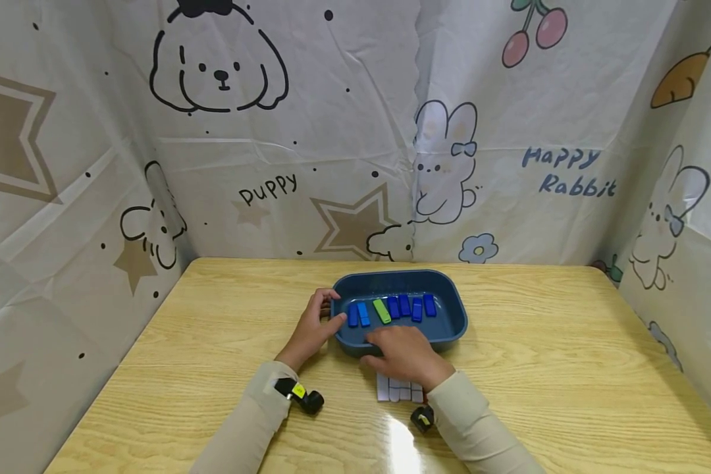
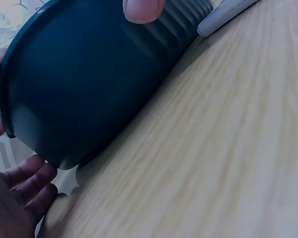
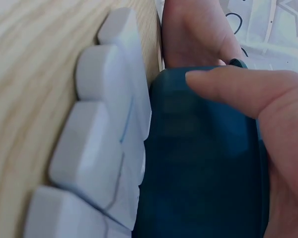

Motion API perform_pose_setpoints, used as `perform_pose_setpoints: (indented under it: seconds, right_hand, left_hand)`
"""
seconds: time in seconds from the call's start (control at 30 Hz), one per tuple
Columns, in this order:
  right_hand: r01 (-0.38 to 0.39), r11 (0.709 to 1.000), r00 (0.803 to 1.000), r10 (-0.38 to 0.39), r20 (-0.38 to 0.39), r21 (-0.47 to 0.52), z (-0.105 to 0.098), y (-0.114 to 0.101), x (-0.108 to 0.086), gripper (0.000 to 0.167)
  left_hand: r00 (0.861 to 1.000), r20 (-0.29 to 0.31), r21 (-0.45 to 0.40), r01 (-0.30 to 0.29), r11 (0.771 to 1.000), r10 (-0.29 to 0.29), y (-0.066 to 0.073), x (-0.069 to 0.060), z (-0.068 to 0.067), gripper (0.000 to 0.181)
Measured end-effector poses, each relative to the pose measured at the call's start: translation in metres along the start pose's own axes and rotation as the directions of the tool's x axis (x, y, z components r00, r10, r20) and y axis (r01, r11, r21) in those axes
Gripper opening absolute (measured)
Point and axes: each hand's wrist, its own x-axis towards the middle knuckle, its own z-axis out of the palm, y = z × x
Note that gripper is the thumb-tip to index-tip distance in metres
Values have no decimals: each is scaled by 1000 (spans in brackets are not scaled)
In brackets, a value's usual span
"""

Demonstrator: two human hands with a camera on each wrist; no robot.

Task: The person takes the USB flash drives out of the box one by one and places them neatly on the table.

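Note:
A dark blue plastic basin [image 1: 397, 284] sits on the table with several small blue blocks [image 1: 405, 305] and one green block [image 1: 382, 311] in a row inside. My left hand [image 1: 310, 332] grips its left end, index finger at the far corner and thumb by the near one; lower fingers [image 2: 32, 183] curl beside the wall. Over the near rim lies my right hand [image 1: 407, 354], thumb [image 3: 228, 87] outside the wall and fingers reaching inside, partly hidden. White rounded blocks [image 1: 399, 390] stand side by side below the right hand, partly covered by it.
The wooden table [image 1: 557, 355] extends to both sides of the basin. A printed cloth [image 1: 343, 118] hangs behind and at both sides. Small black cameras [image 1: 313, 401] are strapped to both wrists, close to the tabletop.

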Motion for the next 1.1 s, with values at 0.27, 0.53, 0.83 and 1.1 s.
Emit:
perform_pose_setpoints:
  seconds: [0.27,0.53,0.83,1.1]
  right_hand:
    - [-55,985,998,56,-1,164,-4,4,-1,23]
    - [-38,855,999,47,-5,517,-12,16,-4,15]
    - [-46,738,995,94,-35,673,-16,24,-9,7]
    - [-34,720,994,99,-55,693,-21,22,-10,9]
  left_hand:
    - [1000,17,2,18,1000,-18,1,2,-1,41]
    - [1000,27,10,14,1000,-15,36,-7,-4,41]
    - [1000,5,9,28,1000,-28,-3,3,0,41]
    - [1000,-24,16,9,1000,-8,-3,2,1,37]
